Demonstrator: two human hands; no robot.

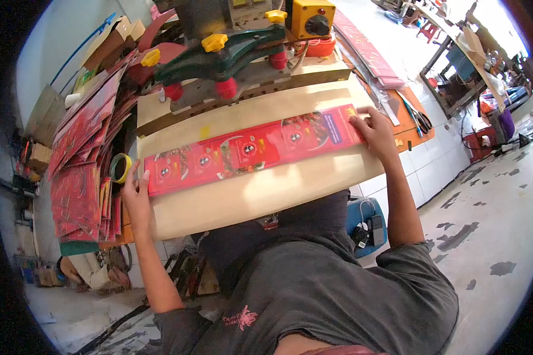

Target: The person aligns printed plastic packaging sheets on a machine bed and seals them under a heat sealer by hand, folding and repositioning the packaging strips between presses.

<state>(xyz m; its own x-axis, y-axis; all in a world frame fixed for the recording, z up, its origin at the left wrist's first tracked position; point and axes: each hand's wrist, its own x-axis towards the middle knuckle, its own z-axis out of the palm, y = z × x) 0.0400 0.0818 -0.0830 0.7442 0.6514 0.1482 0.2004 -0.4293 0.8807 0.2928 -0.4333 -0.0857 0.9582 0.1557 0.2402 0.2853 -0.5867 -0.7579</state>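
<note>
A long red printed strip (251,151), glossy and with food pictures on it, lies across a pale board (260,192). My left hand (137,198) grips its left end, fingers at the edge. At the right end, my right hand (373,133) pinches the corner with thumb and fingers. Just beyond the strip stands a press machine with a dark green bracket (249,50), yellow knobs and red rubber-like feet. A roll of yellow tape (121,168) sits beside my left hand.
A tall heap of red printed sheets (80,189) leans at the left. To the right are scissors (421,122) on an orange tabletop (417,139) and a stack of red strips (370,50). A yellow control box (312,19) is on the machine. A blue stool (366,228) holds small black devices.
</note>
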